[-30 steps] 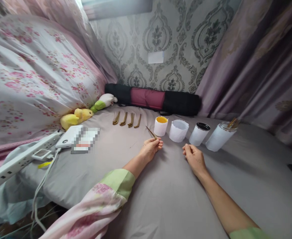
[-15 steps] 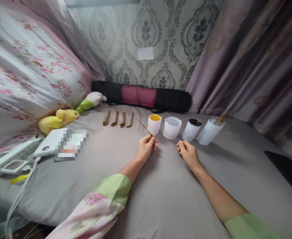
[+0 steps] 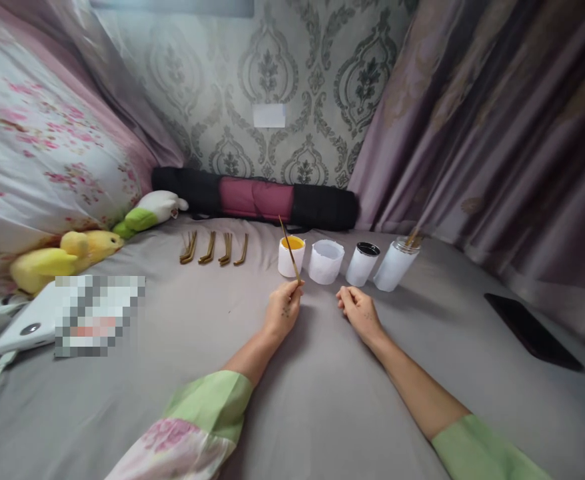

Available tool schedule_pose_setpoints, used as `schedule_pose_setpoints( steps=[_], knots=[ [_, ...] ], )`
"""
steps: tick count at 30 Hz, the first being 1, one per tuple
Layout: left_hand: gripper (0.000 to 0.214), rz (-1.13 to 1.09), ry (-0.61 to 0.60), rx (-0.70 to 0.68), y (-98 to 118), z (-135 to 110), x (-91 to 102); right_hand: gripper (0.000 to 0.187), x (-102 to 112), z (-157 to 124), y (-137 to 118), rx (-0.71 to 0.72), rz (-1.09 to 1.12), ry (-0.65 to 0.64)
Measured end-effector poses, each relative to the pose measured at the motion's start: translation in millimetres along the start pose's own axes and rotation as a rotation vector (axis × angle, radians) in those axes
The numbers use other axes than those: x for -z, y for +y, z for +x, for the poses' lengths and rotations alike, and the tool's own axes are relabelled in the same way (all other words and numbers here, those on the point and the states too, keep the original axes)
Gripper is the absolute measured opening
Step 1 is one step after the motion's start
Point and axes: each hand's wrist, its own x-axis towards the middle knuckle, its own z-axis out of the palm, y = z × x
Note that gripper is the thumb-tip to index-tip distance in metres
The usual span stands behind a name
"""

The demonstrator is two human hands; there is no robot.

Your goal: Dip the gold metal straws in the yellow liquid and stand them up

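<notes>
**Thin stick pinched in left fingers, row of containers close ahead**

A thin brown stick [image 3: 290, 252] is gripped between the thumb and fingers of the left hand [image 3: 283, 310], its free end pointed up and leaned slightly left. The fingers of the right hand [image 3: 360, 313] are curled closed; whether anything is held inside them cannot be told.

Just beyond the hands, the way forward is lined by four containers: a yellow-filled cup [image 3: 285, 265], crossed in view by the stick, a wide white cup [image 3: 326, 268], a black-rimmed cup [image 3: 358, 270] and a tall jar [image 3: 393, 269] in which more sticks are stood. Whether the yellow-filled cup is touched by the stick cannot be told. To the left, four small brown bundles [image 3: 225, 251] are laid in a row.

The rear is bounded by a long rolled bag [image 3: 257, 199], the left by plush toys [image 3: 47, 268] and a white device [image 3: 40, 320], the right by a curtain [image 3: 452, 127] and a black slab [image 3: 532, 331]. Open room is offered by the grey sheet [image 3: 317, 400] between the forearms.
</notes>
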Motion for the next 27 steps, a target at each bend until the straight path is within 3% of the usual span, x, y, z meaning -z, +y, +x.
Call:
schedule_pose_setpoints(
  steps=[10,20,27],
  knots=[
    [0.026,0.367,-0.122,-0.265,2,-1,-1.4,0.039,0,-1,2,0.019,0.014,0.004],
    [0.029,0.706,-0.235,-0.346,5,3,-5.1,0.04,0,-3,-2,0.038,0.025,0.012],
    [0.034,0.909,-0.309,-0.456,9,4,-4.5,0.031,-1,-7,-12,0.071,0.129,-0.013]
  ],
)
